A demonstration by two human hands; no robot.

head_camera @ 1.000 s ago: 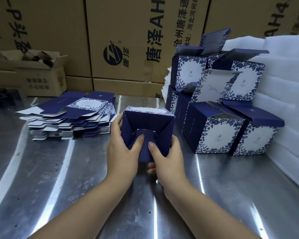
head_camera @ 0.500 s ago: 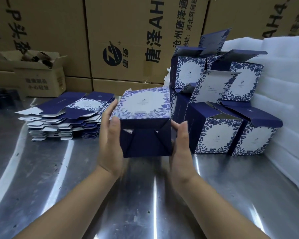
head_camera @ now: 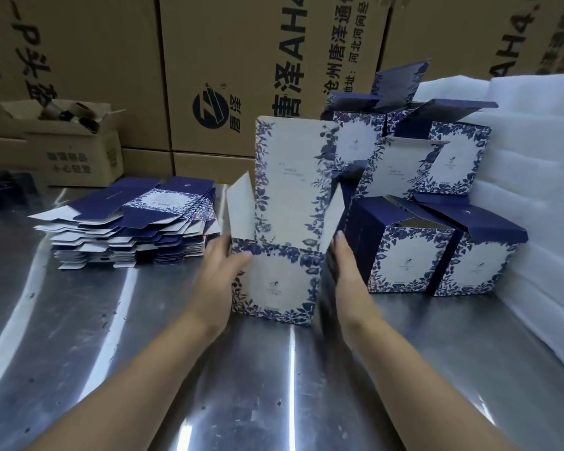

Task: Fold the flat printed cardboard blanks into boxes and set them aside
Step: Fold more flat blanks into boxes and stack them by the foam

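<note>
A folded blue-and-white floral box [head_camera: 279, 283] stands upright on the steel table, its top open with the tall lid panel and two side flaps sticking up. My left hand [head_camera: 220, 278] presses its left side and my right hand [head_camera: 344, 275] its right side. A stack of flat printed blanks [head_camera: 134, 222] lies to the left. Several finished boxes [head_camera: 411, 255] with open lids are piled to the right, just behind my right hand.
White foam sheets [head_camera: 534, 164] are stacked at the right edge. Large brown cartons [head_camera: 241, 60] form a wall at the back. A small open carton [head_camera: 75, 148] with dark items sits at back left. The steel table [head_camera: 274, 385] stretches toward me.
The box was held bottom toward me while the base flaps were tucked. It has since been turned upright and set down on the table, with both hands on its sides.
</note>
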